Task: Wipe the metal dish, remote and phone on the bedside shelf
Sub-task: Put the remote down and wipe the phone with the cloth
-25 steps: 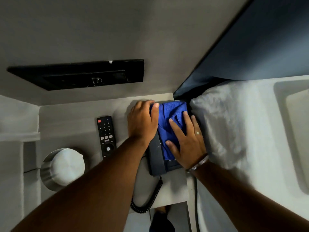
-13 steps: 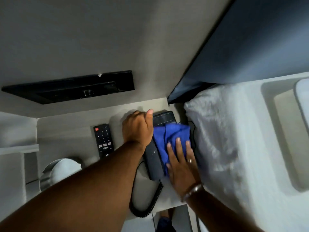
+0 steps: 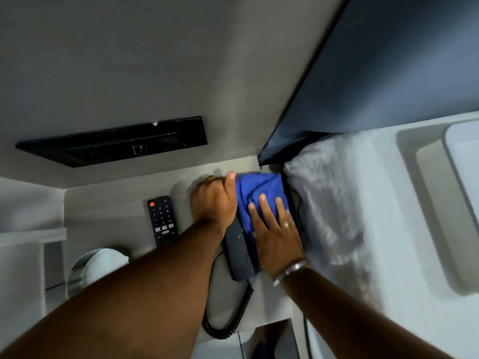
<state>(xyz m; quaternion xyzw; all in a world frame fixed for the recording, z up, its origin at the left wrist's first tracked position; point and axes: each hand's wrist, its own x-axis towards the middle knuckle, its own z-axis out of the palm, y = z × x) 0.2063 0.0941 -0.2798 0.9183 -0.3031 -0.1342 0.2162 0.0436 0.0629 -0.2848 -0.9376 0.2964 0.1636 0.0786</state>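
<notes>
- Right hand (image 3: 278, 238), flat on a blue cloth (image 3: 259, 195), has slid it back up the phone (image 3: 237, 251) since a moment ago.
- Left hand (image 3: 213, 203) grips the phone's side on the bedside shelf (image 3: 124, 203).
- Remote (image 3: 162, 218) and metal dish (image 3: 99, 265) lie left, unattended.

Dim grey wall (image 3: 129, 60), dark headboard (image 3: 388, 73), white bedding (image 3: 337, 203)

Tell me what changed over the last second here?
The right hand slid the blue cloth toward the near end of the dark corded phone, then back up to its far end. The left hand kept steadying the phone's side. The black remote and round metal dish stayed put.
</notes>
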